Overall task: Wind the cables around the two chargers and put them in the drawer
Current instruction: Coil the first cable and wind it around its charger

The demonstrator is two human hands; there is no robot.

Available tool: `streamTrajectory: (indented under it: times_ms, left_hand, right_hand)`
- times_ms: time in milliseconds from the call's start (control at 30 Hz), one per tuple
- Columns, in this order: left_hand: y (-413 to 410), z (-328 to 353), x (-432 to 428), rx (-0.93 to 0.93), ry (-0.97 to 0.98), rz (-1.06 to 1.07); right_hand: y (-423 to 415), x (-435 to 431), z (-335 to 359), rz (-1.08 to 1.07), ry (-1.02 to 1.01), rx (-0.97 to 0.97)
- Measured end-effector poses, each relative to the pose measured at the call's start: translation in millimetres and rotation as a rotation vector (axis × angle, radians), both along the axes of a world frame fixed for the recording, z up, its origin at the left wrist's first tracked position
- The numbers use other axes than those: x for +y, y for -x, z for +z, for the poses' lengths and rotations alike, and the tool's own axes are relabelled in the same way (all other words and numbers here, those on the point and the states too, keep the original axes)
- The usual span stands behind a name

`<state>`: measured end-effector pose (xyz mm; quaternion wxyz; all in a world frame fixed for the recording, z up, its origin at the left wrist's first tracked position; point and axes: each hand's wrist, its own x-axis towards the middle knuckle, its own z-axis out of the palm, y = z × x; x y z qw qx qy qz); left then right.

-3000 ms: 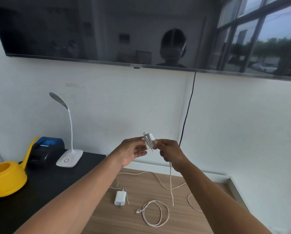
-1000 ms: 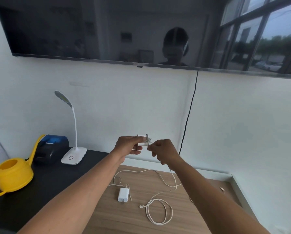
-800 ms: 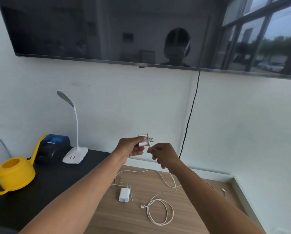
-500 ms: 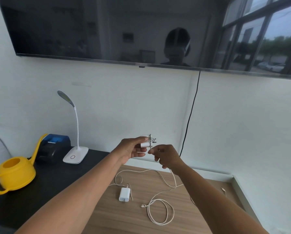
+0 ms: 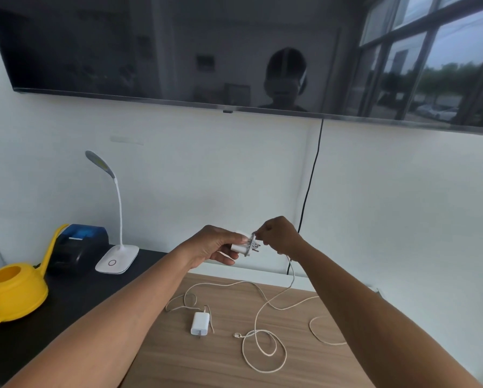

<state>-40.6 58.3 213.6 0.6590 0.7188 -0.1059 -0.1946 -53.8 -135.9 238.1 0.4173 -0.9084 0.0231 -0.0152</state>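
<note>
A: Charger 1 (image 5: 239,245)?
B: White, held in the air, prongs pointing right, cable (image 5: 292,278) wrapped at the prong end — rest hangs down.
A: Charger 2 (image 5: 199,323)?
B: White, flat on wood top (image 5: 178,359) — 2nd cable (image 5: 178,303) loose beside it.

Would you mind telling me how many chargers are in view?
2. The held charger is in the left hand; the second charger lies on the wooden desktop. None seems hidden.
</note>
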Motion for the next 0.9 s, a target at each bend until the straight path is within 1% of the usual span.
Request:
streamTrajectory:
  times_ms: [133,233,300,400,633,800,900]
  left_hand:
    - [-4,-3,0,-0.023,-0.056,0.046]
    - [-5,-4,-2,-0.045,-0.060,0.112]
    - [-6,-5,-3,-0.052,-0.053,0.150]
    - [-8,-6,-4,-0.058,0.002,0.202]
    - [-16,1,-1,-0.009,0.128,0.293]
    - [-22,3,2,0.055,0.225,0.352]
    - [-23,5,1,0.079,0.282,0.362]
  right_hand:
    - [0,6,10,-0.043,0.023,-0.017]
    - [3,13,13,-0.054,0.025,-0.066]
    - [4,18,14,-0.063,0.067,-0.107]
    - [6,23,15,-0.075,0.115,-0.154]
    - [14,34,12,-0.093,0.095,-0.272]
    - [19,40,-1,-0.075,0.067,-0.298]
    - [19,42,-13,-0.089,0.038,-0.266]
